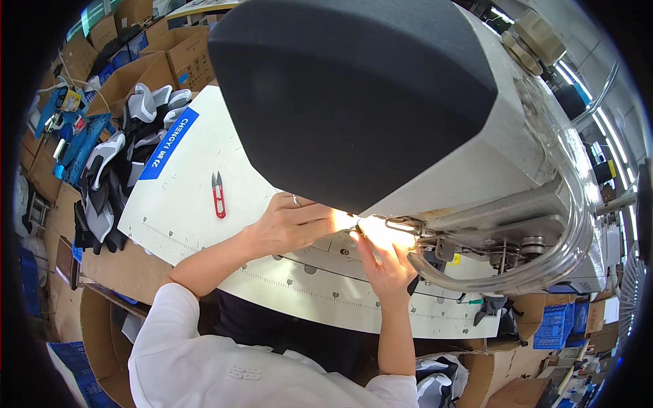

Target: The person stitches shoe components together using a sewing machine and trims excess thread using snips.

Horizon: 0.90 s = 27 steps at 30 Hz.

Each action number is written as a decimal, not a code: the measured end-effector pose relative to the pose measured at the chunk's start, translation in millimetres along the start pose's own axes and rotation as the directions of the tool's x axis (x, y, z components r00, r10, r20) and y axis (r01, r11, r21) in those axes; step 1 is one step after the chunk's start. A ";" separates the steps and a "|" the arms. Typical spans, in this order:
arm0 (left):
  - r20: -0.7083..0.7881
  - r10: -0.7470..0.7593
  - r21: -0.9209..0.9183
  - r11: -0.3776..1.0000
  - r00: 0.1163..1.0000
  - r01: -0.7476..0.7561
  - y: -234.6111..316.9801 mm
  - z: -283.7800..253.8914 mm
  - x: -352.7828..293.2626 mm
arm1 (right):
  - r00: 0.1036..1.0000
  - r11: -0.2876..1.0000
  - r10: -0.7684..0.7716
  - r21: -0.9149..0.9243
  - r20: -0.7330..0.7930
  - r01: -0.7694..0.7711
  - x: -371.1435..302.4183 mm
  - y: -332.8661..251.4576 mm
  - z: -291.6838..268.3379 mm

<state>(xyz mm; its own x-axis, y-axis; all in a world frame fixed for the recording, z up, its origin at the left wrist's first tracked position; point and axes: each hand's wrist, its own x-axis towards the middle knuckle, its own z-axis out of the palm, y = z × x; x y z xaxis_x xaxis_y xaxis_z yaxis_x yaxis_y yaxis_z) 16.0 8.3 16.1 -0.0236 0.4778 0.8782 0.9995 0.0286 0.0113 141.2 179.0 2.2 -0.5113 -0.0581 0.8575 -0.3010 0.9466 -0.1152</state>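
Note:
The large black-and-white head of a sewing machine [360,95] fills the upper middle of the head view. My left hand [289,221], a ring on one finger, reaches in from the left, its fingers drawn together at the brightly lit needle area [381,230]. From below, my right hand [389,262] meets it there, thumb and fingertips pinched close to the left fingertips. Glare washes out the fingertips, and the machine head partly covers them. Whatever the fingers pinch is too small and bright to name. Red-handled thread snips [218,196] lie on the white table [272,294], left of my left hand.
Black, grey and white cut pieces [102,183] are heaped at the table's left edge. Cardboard boxes [187,58] stand behind them. A clear hose [503,279] loops beside my right hand. More pieces [435,381] sit in a box below the table, and blue crates [554,326] stand at right.

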 end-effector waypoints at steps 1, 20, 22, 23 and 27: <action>-0.003 0.000 -0.001 1.000 1.000 0.000 -0.8 0.3 -2.0 | 0.998 0.997 0.062 0.046 0.010 -0.062 -3.3 0.5 0.5; -0.074 -0.127 -0.155 0.981 0.989 0.114 -8.5 7.8 -6.4 | 0.976 0.986 0.157 0.024 0.153 -0.163 -20.3 20.5 -1.2; -0.082 -0.110 -0.161 0.982 0.991 0.096 -10.0 8.1 -10.0 | 0.967 0.970 0.217 0.083 0.136 -0.230 -24.2 21.3 0.2; -0.013 -0.139 -0.174 0.975 0.990 0.135 -9.5 5.3 -13.0 | 0.973 0.974 0.198 0.083 0.121 -0.209 -25.2 22.6 0.9; -0.030 -0.128 -0.198 0.973 0.991 0.119 -4.6 2.0 2.7 | 0.972 0.972 0.216 0.076 0.089 -0.223 -29.6 17.1 4.1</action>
<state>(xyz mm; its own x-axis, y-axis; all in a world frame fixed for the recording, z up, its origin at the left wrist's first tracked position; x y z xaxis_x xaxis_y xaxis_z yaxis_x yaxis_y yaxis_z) 11.3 11.2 17.4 -0.1504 0.4438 0.8834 0.9736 -0.0890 0.2104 147.9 195.6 -27.2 -0.6334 0.1196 0.7645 -0.2397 0.9091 -0.3408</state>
